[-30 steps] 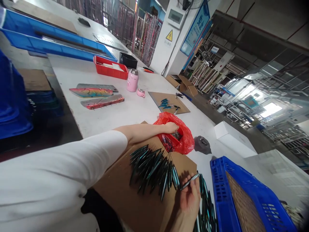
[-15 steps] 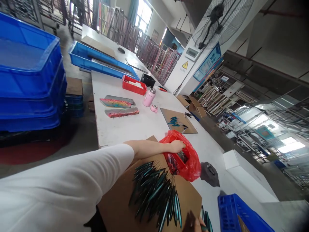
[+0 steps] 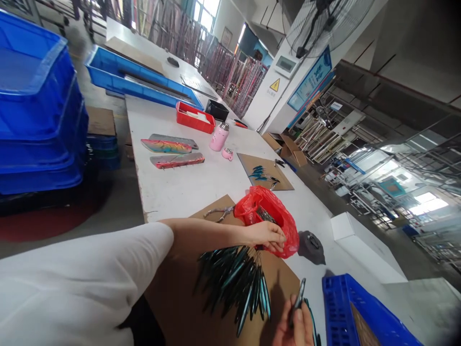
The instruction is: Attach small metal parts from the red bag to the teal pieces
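My left hand (image 3: pixel 268 235) is over the front of a red plastic bag (image 3: pixel 288 223), its fingers pinched together; whatever they hold is too small to make out. Thin metal pieces (image 3: pixel 266 215) show inside the bag. At the bottom, my right hand (image 3: pixel 297 324) grips a slim dark fishing lure (image 3: pixel 299 295), tip pointing up. Between the hands, a fanned pile of teal-black fishing lures (image 3: pixel 236 283) lies on brown cardboard (image 3: pixel 194 307), partly under my left forearm. Pliers (image 3: pixel 219 212) rest on the cardboard beside the bag.
Blue crates (image 3: pixel 36 105) are stacked at left; another blue crate (image 3: pixel 338 307) stands at right. On the white table (image 3: pixel 173 190) are a pink bottle (image 3: pixel 219 137), a red tray (image 3: pixel 194 119), a board (image 3: pixel 264 168) with blue pieces and a white box (image 3: pixel 367 247).
My left hand has come out of the bag toward me, uncovering the pliers. My right hand has risen into view with the lure. The camera view has shifted slightly.
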